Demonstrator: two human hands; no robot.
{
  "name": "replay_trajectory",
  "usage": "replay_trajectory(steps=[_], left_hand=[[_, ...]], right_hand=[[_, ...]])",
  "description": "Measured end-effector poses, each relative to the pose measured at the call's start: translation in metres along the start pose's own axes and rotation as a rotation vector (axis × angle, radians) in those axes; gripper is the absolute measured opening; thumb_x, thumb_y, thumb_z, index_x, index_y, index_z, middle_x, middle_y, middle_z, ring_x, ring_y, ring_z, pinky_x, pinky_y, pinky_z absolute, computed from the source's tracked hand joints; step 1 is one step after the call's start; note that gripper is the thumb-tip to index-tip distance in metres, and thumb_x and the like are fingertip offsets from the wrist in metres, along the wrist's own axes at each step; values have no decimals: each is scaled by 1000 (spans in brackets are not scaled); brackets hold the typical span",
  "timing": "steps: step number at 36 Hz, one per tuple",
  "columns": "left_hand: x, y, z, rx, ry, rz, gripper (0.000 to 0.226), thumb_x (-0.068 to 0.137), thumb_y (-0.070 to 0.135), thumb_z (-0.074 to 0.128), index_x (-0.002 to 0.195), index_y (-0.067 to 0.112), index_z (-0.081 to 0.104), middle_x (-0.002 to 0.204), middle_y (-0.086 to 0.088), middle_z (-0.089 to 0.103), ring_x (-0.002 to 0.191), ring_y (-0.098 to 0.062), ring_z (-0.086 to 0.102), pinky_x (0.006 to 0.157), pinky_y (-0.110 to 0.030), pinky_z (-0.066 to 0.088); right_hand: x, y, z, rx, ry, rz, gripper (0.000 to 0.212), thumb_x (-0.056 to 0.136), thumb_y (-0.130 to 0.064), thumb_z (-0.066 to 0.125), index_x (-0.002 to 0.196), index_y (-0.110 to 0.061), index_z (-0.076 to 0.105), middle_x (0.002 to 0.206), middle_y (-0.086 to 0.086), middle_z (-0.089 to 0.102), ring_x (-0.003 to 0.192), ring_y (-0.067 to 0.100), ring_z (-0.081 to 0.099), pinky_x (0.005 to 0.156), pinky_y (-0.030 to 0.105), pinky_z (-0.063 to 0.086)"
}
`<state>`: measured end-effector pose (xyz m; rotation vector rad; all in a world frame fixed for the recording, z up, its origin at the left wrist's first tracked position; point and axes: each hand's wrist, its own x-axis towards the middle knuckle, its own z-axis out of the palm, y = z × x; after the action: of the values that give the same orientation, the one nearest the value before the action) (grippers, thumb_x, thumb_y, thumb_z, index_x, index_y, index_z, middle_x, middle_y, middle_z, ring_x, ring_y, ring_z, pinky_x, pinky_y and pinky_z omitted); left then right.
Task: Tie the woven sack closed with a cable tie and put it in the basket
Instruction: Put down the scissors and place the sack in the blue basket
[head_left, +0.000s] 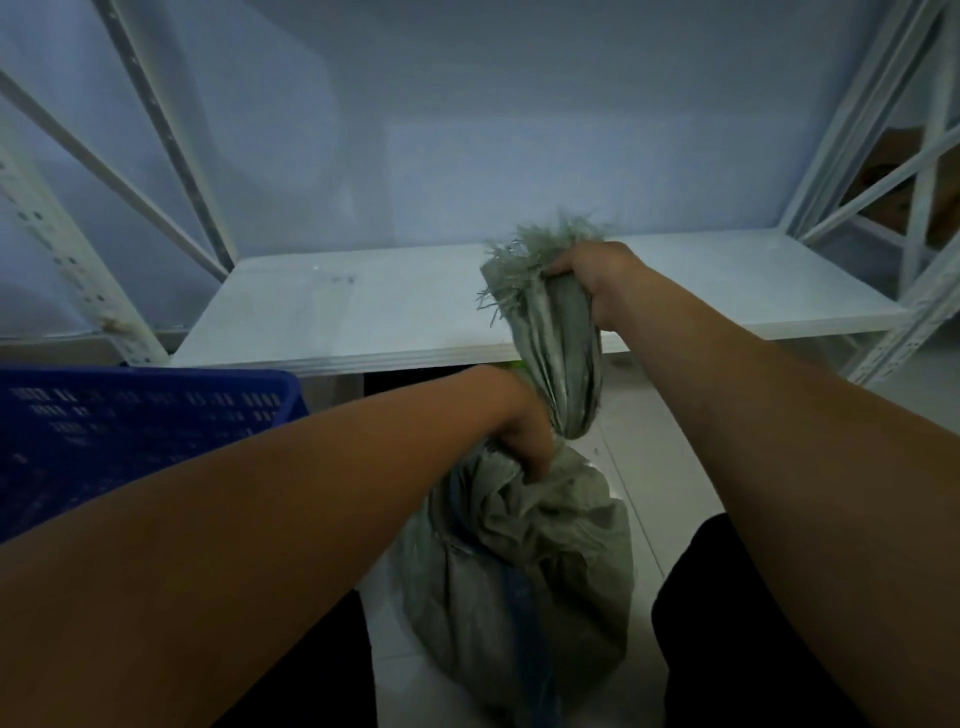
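Observation:
A grey-green woven sack (524, 561) with a blue stripe stands on the floor between my legs. Its neck is gathered into a twisted rope that rises to a frayed top edge (524, 249). My right hand (597, 275) grips that neck near the frayed top and holds it up. My left hand (519, 426) clenches the sack lower down, at the base of the gathered neck. A blue plastic basket (130, 426) with slotted walls stands at the left, beside my left forearm. A small green bit shows behind my left wrist. I cannot make out a cable tie.
A white shelf board (395, 312) of a metal rack spans the view in front of me, with slanted white uprights (171, 140) at the left and right (883, 156). Brown cardboard sits behind the right uprights. The floor is pale tile.

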<state>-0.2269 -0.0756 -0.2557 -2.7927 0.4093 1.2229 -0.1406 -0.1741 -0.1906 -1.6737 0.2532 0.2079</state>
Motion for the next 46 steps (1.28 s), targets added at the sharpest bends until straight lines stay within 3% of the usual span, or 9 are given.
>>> replay_trajectory(steps=[7, 12, 17, 22, 26, 31, 37, 41, 46], left_hand=[[13, 15, 27, -101, -274, 31, 45, 93, 25, 62, 128, -4, 58, 119, -19, 64, 101, -28, 61, 90, -33, 49], [1, 8, 14, -785, -201, 287, 47, 89, 29, 69, 125, 0, 62, 123, -16, 67, 112, -29, 65, 103, -42, 49], [-1, -4, -12, -1229, 116, 282, 45, 86, 26, 71, 119, -4, 65, 115, -18, 70, 108, -33, 67, 99, -48, 51], [-2, -25, -17, -1238, 179, 49, 28, 93, 31, 63, 100, 4, 67, 93, -13, 72, 79, -25, 69, 85, -37, 57], [-2, -39, -11, -1248, 231, -147, 38, 89, 39, 67, 103, 4, 64, 97, -15, 71, 83, -28, 68, 84, -40, 56], [-6, -49, -22, -1532, 458, -12, 41, 97, 34, 57, 123, 3, 54, 112, -18, 65, 90, -29, 64, 90, -39, 53], [-7, -61, -33, -1772, 605, 32, 34, 74, 29, 61, 94, 4, 73, 95, -21, 72, 84, -32, 71, 87, -41, 56], [-21, -58, -41, -1870, 585, 154, 18, 89, 26, 60, 92, 12, 72, 77, -10, 71, 66, -21, 66, 58, -23, 51], [-23, -67, -53, -1977, 687, 137, 21, 84, 26, 71, 99, 12, 70, 93, -9, 66, 78, -23, 63, 65, -26, 50]], right_hand=[[-13, -15, 8, 124, -41, -149, 11, 77, -8, 72, 87, -11, 71, 80, 13, 70, 75, 25, 65, 73, 35, 57], [-23, -14, 11, -85, -173, -309, 21, 95, -28, 64, 111, -23, 77, 111, -6, 75, 103, 9, 67, 85, 26, 49], [-24, -10, 24, -148, -155, -539, 22, 97, -11, 62, 113, -13, 78, 110, -8, 71, 95, -11, 61, 78, 0, 45], [-27, -13, 38, -204, -165, -671, 27, 91, -3, 62, 102, -22, 78, 120, -6, 71, 117, 5, 62, 99, 17, 47], [-30, -15, 44, -257, -187, -672, 27, 93, -5, 63, 113, -18, 75, 124, -4, 68, 119, 7, 59, 99, 17, 45], [-21, -3, 47, -534, -124, -431, 47, 91, -11, 64, 137, -15, 57, 140, 9, 55, 126, 24, 54, 102, 34, 47], [-28, 15, 45, -573, -352, -60, 91, 72, -19, 71, 153, -19, 29, 146, 4, 41, 119, 23, 49, 91, 39, 49], [-20, 23, 53, -382, -379, -88, 103, 47, -19, 77, 141, -20, 33, 145, 18, 50, 116, 36, 63, 91, 52, 59], [-23, 26, 62, -480, -242, -234, 87, 79, -18, 80, 152, -14, 33, 129, 11, 62, 111, 29, 66, 96, 44, 56]])
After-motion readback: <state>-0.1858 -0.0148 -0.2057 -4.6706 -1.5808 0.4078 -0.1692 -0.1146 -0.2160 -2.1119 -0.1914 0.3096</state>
